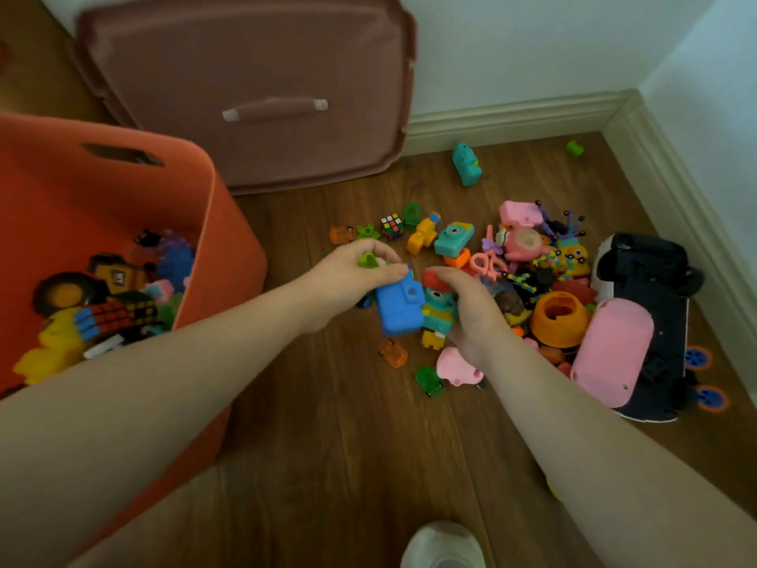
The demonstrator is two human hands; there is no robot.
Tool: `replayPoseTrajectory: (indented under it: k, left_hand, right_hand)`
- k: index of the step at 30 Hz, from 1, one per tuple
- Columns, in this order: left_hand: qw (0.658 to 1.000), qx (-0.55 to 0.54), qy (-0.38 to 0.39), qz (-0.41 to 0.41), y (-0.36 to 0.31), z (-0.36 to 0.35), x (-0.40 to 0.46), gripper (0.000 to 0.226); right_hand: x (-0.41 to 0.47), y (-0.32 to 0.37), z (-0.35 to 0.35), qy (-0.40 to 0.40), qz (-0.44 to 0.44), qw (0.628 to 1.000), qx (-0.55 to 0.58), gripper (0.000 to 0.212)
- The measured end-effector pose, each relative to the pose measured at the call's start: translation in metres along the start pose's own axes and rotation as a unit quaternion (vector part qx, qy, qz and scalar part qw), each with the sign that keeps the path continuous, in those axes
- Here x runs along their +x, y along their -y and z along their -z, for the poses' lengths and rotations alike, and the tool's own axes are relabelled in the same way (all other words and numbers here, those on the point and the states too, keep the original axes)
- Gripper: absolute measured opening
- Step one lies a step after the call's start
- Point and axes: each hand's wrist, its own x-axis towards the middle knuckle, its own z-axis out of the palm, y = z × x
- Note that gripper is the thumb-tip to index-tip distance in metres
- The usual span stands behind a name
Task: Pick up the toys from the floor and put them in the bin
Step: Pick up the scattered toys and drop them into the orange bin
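Observation:
My left hand [352,276] grips a blue toy camera [399,307] and a small green piece [368,261] just above the floor. Right beside it, my right hand [471,309] curls round a teal, red and yellow block figure [437,311]. The orange bin [221,256] stands at the left, with several toys inside, among them a cube puzzle [110,317]. A pile of toys lies on the wood floor to the right: a teal camera [454,239], a small Rubik's cube [391,226], an orange cup [559,319], a pink oval toy [610,354].
The bin's brown lid [254,88] leans against the wall behind. A black and white toy car [651,289] lies by the right skirting board. Another teal camera [466,165] and a green piece [574,148] lie apart near the corner. My shoe [444,545] shows at the bottom.

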Motion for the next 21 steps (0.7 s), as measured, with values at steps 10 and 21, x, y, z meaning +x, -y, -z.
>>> replayPoseTrajectory:
  k: [10,21]
  left_hand:
    - [0.991,-0.032,0.049,-0.118,-0.043,0.129,-0.101,0.006]
    - [0.948,0.186,-0.255,0.047,0.031,0.215,-0.120,0.041]
  right_hand:
    - [-0.077,0.048,-0.128,0.196,0.048,0.979,0.038,0.021]
    - [-0.096,0.026,-0.238,0.179,0.163,0.937,-0.251,0.052]
